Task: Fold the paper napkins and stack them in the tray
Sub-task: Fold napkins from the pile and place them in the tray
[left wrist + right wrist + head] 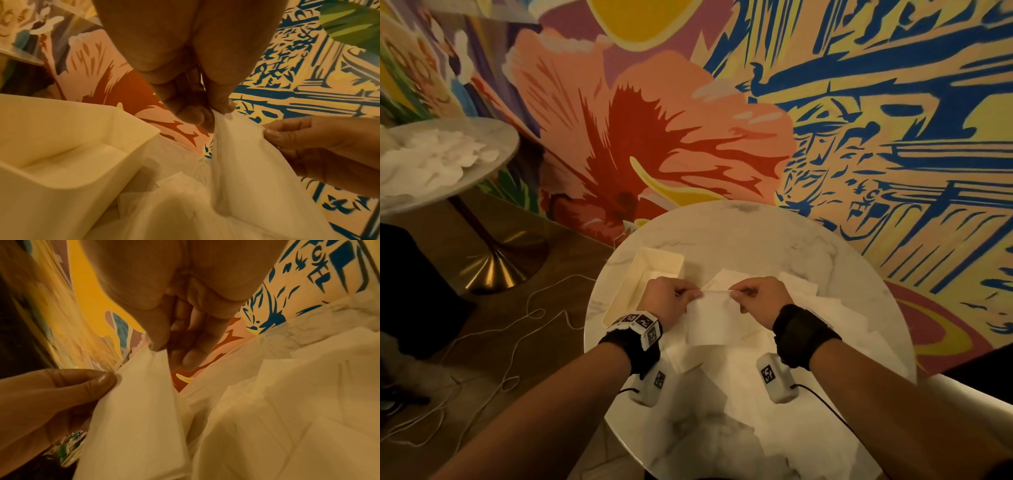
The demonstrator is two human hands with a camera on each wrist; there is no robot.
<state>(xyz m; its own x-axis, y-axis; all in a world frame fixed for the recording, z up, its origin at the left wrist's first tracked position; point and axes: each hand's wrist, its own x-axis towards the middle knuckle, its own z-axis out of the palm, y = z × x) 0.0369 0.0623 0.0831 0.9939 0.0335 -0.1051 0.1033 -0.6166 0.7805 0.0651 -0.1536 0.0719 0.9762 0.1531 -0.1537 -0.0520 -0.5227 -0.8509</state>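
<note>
While both hands (667, 299) pinch it, napkin (710, 320) hangs

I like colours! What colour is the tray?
Cream tray, clearest in the left wrist view.

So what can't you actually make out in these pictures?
- Tray near end, head view: left hand covers it, so its contents are uncertain.
- Held napkin fold count: layers merge.
- Loose napkins count: overlapping, partly under the right hand.
- Second table's white pile: blurred, cut off.
</note>
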